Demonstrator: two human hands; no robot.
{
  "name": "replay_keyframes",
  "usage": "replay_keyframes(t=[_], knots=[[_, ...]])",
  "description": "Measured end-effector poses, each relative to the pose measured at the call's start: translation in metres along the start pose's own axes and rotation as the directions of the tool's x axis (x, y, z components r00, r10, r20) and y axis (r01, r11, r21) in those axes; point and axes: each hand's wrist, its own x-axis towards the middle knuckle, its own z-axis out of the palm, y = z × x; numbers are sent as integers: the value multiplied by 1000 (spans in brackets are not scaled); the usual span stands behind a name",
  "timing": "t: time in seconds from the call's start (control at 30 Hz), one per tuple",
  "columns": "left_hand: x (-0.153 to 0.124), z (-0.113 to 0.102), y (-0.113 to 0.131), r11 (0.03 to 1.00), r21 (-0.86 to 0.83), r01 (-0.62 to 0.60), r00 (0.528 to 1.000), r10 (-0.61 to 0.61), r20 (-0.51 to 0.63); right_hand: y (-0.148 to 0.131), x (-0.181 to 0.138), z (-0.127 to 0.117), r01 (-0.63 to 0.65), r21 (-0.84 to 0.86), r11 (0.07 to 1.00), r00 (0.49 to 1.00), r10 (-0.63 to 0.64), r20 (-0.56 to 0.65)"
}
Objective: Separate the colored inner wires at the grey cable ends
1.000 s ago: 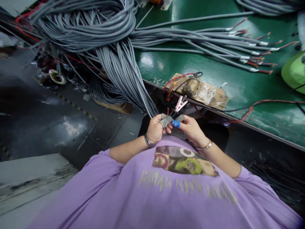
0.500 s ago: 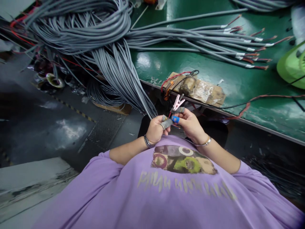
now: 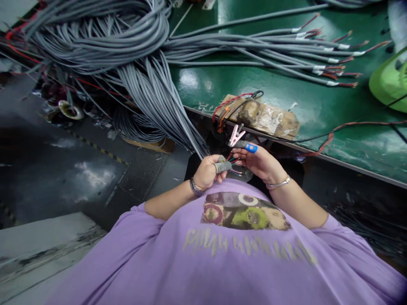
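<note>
A green table (image 3: 324, 108) fills the upper right. Partly on it is a large coil of gray cables (image 3: 95, 42), from which a bundle slopes over the edge, down to the right, toward the left hand. A wooden block (image 3: 288, 127) lies along this edge. The right hand (image 3: 262, 164) is just beside the wires; I cannot tell if its fingers hold any. The left hand (image 3: 206, 173) pinches the colored wires (image 3: 235, 172) before the person's belly; they spread lengthwise to the right, tips rightward. A pink clip (image 3: 235, 136) is above them.
</note>
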Motion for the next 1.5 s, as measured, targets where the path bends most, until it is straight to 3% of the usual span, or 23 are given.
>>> replay_keyframes(t=[0.1, 0.27, 0.5, 0.73, 0.9, 0.97, 1.03, 1.1, 1.17, 1.33, 1.5], knots=[[0, -1, 1, 999, 37, 20, 998, -22, 51, -4, 3, -1, -11, -154, 988, 989, 33, 143], [-1, -1, 3, 997, 58, 44, 996, -49, 79, -4, 11, 3, 14, -281, 959, 970, 55, 236], [-1, -1, 5, 992, 105, 75, 990, -87, 111, 4, 15, 15, 77, -271, 960, 981, -25, 191], [-10, -3, 11, 995, 61, 83, 987, -91, 136, 9, 26, 3, 81, -47, 996, 993, -85, -77], [-7, -3, 20, 993, -99, 57, 987, -42, 154, -5, 26, 10, 40, -49, 998, 990, -32, 140], [-3, -3, 24, 986, -155, 53, 987, -29, 158, -5, 26, 17, 123, -87, 989, 982, -109, 151], [1, -2, 26, 981, -188, 56, 986, -25, 163, -1, 27, 22, 270, -155, 950, 962, -261, 77], [6, -2, 28, 976, -210, 63, 986, -28, 165, 5, 29, 25, 413, -250, 876, 900, -435, -38], [10, -3, 27, 970, -230, 76, 985, -37, 170, 11, 32, 27, 461, -303, 834, 852, -512, -112], [16, -4, 25, 961, -250, 117, 979, -69, 194, 9, 36, 36, 280, -99, 955, 954, -289, -81], [18, -6, 23, 964, -231, 130, 974, -80, 213, 5, 36, 45, 302, 64, 951, 944, -289, -158]])
